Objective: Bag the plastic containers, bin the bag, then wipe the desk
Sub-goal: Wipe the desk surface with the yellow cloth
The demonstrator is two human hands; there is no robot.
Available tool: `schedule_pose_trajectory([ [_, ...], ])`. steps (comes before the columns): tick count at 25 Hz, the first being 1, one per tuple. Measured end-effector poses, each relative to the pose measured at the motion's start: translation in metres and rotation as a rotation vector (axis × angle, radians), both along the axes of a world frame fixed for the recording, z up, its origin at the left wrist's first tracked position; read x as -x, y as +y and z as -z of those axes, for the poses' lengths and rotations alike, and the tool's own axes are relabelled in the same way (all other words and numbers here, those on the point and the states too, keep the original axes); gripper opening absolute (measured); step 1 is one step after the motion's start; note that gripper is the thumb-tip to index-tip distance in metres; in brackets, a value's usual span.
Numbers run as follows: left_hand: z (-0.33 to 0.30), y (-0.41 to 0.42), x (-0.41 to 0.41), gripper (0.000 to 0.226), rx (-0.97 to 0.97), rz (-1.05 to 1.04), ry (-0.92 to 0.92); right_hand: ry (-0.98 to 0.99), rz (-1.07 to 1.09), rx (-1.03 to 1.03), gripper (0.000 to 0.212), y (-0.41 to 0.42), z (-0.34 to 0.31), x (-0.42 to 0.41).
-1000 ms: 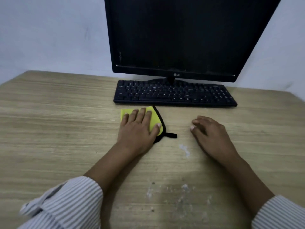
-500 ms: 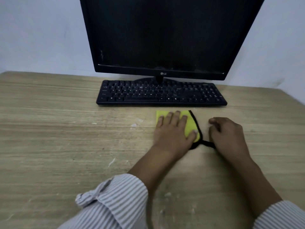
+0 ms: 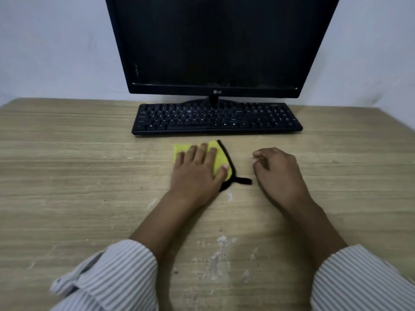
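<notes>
A folded yellow cloth [image 3: 219, 158] with a black edge and a black loop tab [image 3: 244, 180] lies on the wooden desk [image 3: 67, 176], just in front of the keyboard. My left hand [image 3: 197, 173] presses flat on it, fingers spread, and covers most of it. My right hand [image 3: 277, 171] rests on the desk a little right of the tab, with the fingers curled in loosely and nothing in them. White smears and crumbs [image 3: 215, 259] mark the desk between my forearms. No plastic containers or bag are in view.
A black keyboard [image 3: 215, 118] sits across the back middle of the desk, with a dark monitor [image 3: 215, 41] right behind it against a pale wall. More small white flecks [image 3: 151, 203] lie left of my left wrist.
My left hand slid the cloth right along the keyboard's front, then back left towards the middle. My right hand, which was touching the tab half a second ago, now lies apart from it.
</notes>
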State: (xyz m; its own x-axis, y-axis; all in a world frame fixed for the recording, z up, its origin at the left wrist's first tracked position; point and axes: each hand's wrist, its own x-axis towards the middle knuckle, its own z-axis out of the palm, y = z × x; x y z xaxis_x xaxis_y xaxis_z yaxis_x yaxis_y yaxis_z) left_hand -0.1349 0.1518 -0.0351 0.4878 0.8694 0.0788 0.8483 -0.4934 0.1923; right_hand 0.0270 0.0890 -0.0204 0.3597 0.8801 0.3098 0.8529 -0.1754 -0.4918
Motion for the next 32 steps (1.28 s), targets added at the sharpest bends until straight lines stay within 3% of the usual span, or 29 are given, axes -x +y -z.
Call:
schedule_pose_trajectory([
  [4,0.003,-0.048,-0.059,0.063,0.022,0.172,-0.036,0.024,0.103,-0.004,0.027,-0.005,-0.002,-0.013],
  [7,0.006,-0.052,-0.053,0.065,-0.008,0.177,-0.046,0.064,0.122,-0.046,0.024,-0.007,-0.006,-0.015],
  [15,0.002,-0.001,0.084,0.083,-0.055,-0.14,0.007,0.003,-0.029,-0.028,0.025,-0.012,-0.005,0.004],
  [19,-0.001,-0.007,0.09,0.08,-0.006,-0.209,0.042,0.015,-0.049,-0.042,0.024,-0.015,-0.001,0.009],
  [26,0.002,-0.082,-0.034,0.064,0.033,0.12,-0.033,0.07,0.026,-0.047,0.023,-0.031,-0.004,0.001],
  [32,0.004,-0.082,0.01,0.066,-0.008,0.066,-0.013,0.13,0.028,-0.061,0.024,-0.052,-0.007,-0.003],
])
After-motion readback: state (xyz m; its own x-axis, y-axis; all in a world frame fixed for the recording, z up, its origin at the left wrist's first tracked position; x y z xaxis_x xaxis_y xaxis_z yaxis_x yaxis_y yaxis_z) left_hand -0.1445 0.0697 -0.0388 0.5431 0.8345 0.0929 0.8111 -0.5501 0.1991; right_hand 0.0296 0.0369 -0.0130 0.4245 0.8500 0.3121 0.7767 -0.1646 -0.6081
